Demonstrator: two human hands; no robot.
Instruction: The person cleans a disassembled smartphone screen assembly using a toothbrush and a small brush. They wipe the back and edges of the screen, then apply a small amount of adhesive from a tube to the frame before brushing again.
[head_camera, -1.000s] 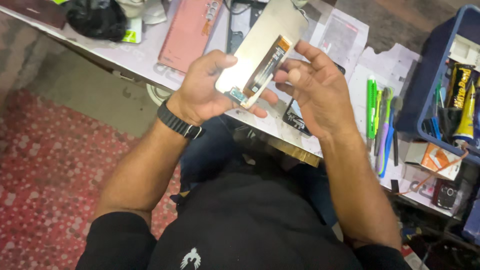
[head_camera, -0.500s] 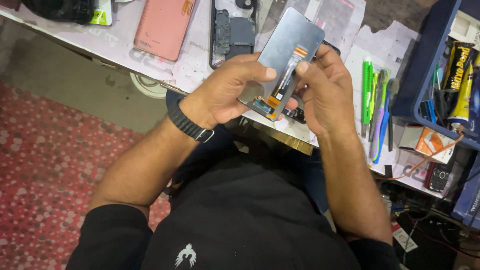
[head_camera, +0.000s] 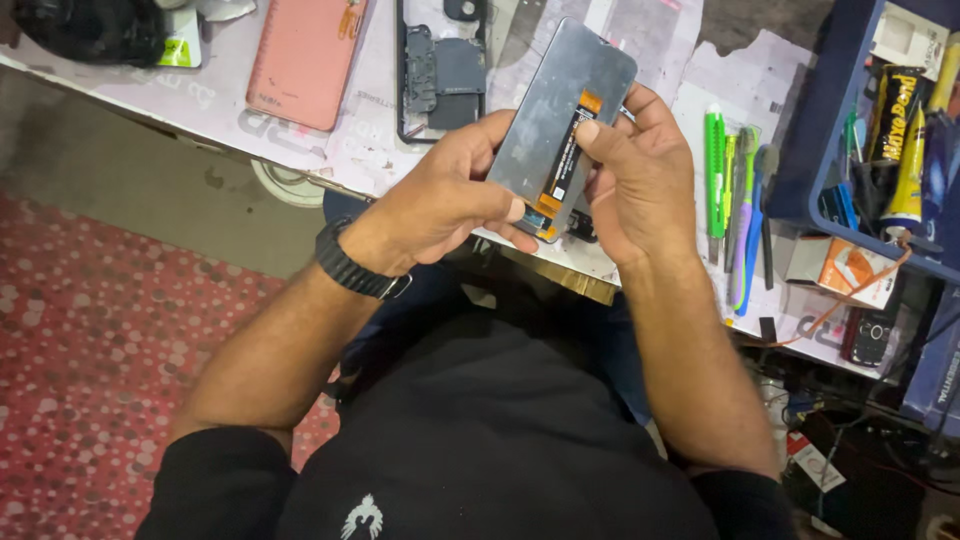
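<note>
The phone screen panel (head_camera: 560, 115) was held back-side up above the tabletop (head_camera: 640, 40), the left hand (head_camera: 440, 200) grasping its lower edge, the right hand (head_camera: 640, 180) thumb pressing its orange flex strip (head_camera: 572, 140). A pink back cover (head_camera: 300, 60) lay left of the panel.

The left hand (head_camera: 440, 205) covers the lower left edge of the phone screen panel (head_camera: 560, 115); the right hand (head_camera: 640, 180) hides its right edge; right of that hand, the blue bin (head_camera: 815, 150) runs off-frame; its tubes' details are unreadable.
</note>
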